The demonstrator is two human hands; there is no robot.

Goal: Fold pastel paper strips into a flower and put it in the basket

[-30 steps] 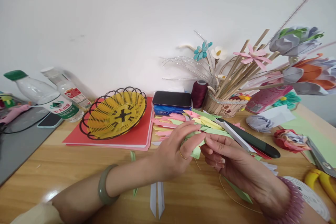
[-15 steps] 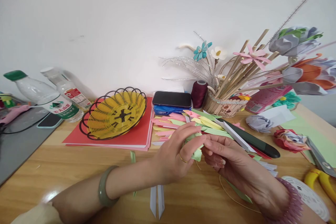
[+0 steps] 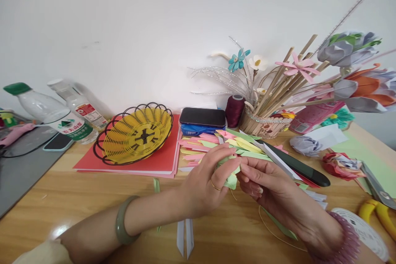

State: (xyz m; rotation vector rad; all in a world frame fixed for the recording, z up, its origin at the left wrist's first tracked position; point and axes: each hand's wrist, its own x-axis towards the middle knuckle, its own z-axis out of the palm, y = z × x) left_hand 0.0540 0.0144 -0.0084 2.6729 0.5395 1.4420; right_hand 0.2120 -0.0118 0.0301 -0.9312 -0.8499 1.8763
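A small folded green paper piece is held between my hands above the table's middle. My left hand wraps round it, with the fingers bent over its top. The thumb and fingertips of my right hand pinch its right edge, close to my left fingertips. Behind my hands lies a pile of folded paper strips in pink, yellow, green and white. Two white folded strips lie below my left wrist. A thin cord curves on the table under my right hand.
A yellow woven basket rests on red paper at the left, beside two bottles. A phone, a thread spool and a stick holder stand behind. Scissors and a crumpled red paper flower lie right.
My right fingertips have shifted very slightly left against the green paper. The rest looks the same.
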